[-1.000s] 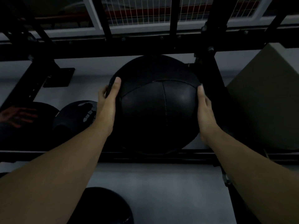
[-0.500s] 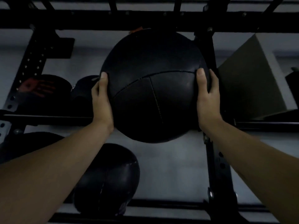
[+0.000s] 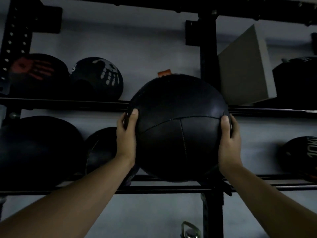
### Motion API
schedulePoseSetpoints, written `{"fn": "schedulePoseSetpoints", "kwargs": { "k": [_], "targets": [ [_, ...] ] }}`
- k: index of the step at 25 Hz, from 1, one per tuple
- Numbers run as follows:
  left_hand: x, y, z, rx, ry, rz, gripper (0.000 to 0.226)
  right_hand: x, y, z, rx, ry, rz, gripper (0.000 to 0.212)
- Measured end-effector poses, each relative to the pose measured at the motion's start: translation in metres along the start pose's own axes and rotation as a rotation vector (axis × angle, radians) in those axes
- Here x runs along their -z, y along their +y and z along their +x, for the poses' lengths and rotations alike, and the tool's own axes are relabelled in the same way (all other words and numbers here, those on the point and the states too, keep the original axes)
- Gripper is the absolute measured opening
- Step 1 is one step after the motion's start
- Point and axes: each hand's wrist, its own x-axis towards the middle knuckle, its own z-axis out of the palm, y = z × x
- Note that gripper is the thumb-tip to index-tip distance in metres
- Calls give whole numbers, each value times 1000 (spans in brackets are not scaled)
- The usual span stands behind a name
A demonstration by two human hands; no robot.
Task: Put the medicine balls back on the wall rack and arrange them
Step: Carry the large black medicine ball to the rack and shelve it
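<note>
I hold a large black stitched medicine ball [image 3: 178, 127] between both palms in front of the black wall rack [image 3: 68, 104]. My left hand [image 3: 126, 134] presses its left side and my right hand [image 3: 229, 140] presses its right side. The ball spans the gap between the upper rail and the lower rail [image 3: 171, 187], its bottom near the lower rail; contact cannot be told. A small orange tab [image 3: 164, 73] shows at its top.
On the upper shelf sit a ball with a red handprint [image 3: 36, 74] and one with a white handprint [image 3: 99, 78]. The lower shelf holds two dark balls [image 3: 39, 152] at left and a 10KG ball [image 3: 301, 155] at right. A grey box [image 3: 247, 69] stands upper right beside the rack upright [image 3: 208, 48].
The view has tilted up along the rack, showing two shelves. The ball, still in both hands, now sits lower against the rack, between the two rails.
</note>
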Motion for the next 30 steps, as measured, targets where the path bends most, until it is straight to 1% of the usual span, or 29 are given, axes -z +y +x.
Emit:
{"fn": "schedulePoseSetpoints", "kwargs": {
  "k": [1, 3, 7, 10, 13, 15, 16, 17, 19, 20, 21, 22, 23, 26, 30],
  "targets": [
    [-3, -9, -3, 24, 14, 2, 94, 5, 8, 3, -8, -11, -7, 84],
    [-8, -29, -6, 73, 37, 10, 95, 12, 26, 10, -30, -28, -18, 83],
    [-15, -60, -1, 120, 72, 53, 102, 13, 59, 28, -71, -54, -21, 101],
    [-15, -85, 5, 116, 98, 69, 102, 13, 92, 36, -92, -69, 5, 103],
    [-10, -122, 10, 157, 155, 122, 105, 9, 140, 36, -165, -102, -23, 111],
    [-10, -140, 15, 176, 135, 163, 113, 7, 168, 41, -227, -105, -41, 112],
    [-12, -144, 19, 159, 93, 201, 113, 7, 176, 48, -228, -110, -41, 109],
    [-16, -147, 26, 112, 39, 250, 108, 7, 183, 56, -206, -123, -48, 101],
    [-29, -155, 45, 9, -59, 359, 92, 2, 194, 74, -107, -184, -99, 73],
    [-34, -161, 54, -32, -85, 419, 91, -3, 198, 80, -33, -230, -156, 62],
    [-39, -168, 64, -66, -85, 472, 91, -9, 204, 86, 60, -269, -219, 58],
    [-43, -176, 74, -87, -62, 511, 89, -17, 209, 90, 139, -294, -265, 61],
    [-44, -184, 82, -103, -36, 528, 84, -23, 213, 95, 179, -302, -294, 65],
    [-45, -194, 96, -132, 6, 547, 70, -32, 222, 106, 185, -294, -337, 66],
    [-45, -195, 95, -144, 11, 574, 72, -27, 221, 105, 168, -317, -344, 65]
  ]
}}
